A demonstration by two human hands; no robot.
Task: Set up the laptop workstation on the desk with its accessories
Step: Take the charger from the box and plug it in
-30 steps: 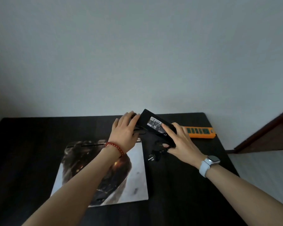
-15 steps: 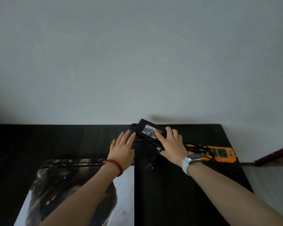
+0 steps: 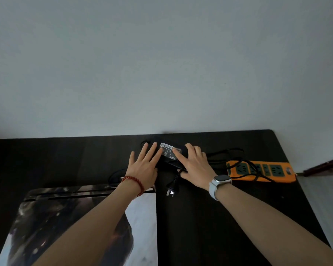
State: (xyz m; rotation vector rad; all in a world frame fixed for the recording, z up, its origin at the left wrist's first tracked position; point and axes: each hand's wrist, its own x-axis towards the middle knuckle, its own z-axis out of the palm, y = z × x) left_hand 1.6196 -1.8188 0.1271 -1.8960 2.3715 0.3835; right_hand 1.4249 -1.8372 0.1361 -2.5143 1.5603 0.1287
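A laptop (image 3: 81, 225) with a dark printed lid is lying closed at the left on a black desk (image 3: 210, 227). The left hand (image 3: 142, 167), fingers straight and spread, is resting flat with its fingertips touching the left end of a black adapter (image 3: 170, 153) near the desk's back edge. The right hand (image 3: 195, 166) is lying flat over the adapter's right end, fingers straight, gripping nothing. A plug (image 3: 171, 191) is lying between the wrists. An orange strip (image 3: 261, 170) is sitting at the right, a cable (image 3: 244, 164) crossing it.

Power adapter (image 3: 170, 153) lowered onto desk (image 3: 210, 217); hands (image 3: 142, 167) flattened.
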